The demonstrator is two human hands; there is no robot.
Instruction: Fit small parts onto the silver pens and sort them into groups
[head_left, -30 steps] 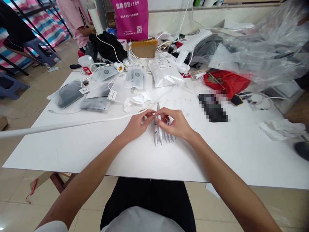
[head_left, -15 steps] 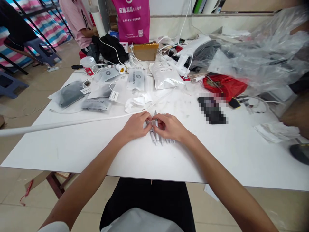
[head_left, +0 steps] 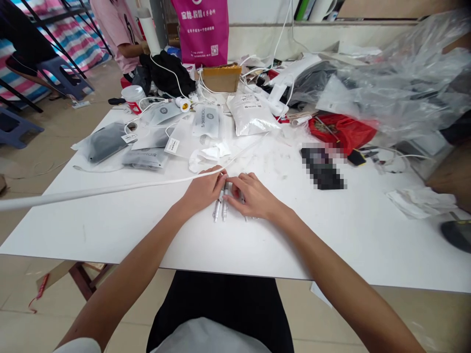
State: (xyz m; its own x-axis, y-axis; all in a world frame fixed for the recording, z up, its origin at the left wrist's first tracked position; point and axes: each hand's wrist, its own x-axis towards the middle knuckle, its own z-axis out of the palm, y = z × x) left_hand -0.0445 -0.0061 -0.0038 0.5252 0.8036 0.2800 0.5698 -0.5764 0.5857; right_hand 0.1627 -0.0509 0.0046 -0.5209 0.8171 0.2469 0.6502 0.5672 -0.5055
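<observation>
Two slim whitish pens, one pen (head_left: pixel 216 211) beside another pen (head_left: pixel 224 210), lie on the white table with their lower ends toward me. My left hand (head_left: pixel 206 190) is closed, its fingertips at the upper part of these pens. Opposite it, my right hand (head_left: pixel 253 197) pinches at the right-hand pen with thumb and index finger, which partly hide it. Under and just below the right palm, ends of more pens (head_left: pixel 250 218) show. The fingers cover most of their length.
A white cable (head_left: pixel 110 189) crosses above the left side of the table (head_left: pixel 91 225). Frosted pouches (head_left: pixel 144 158) lie at the back left, with a stuffed white bag (head_left: pixel 253 115) behind my hands. To the right are a blurred dark object (head_left: pixel 324 169), a red bag (head_left: pixel 344 130) and tissue (head_left: pixel 421 201).
Both hands have shifted slightly left. Two pens now lie farther left, apart from the others, which sit more under my right hand.
</observation>
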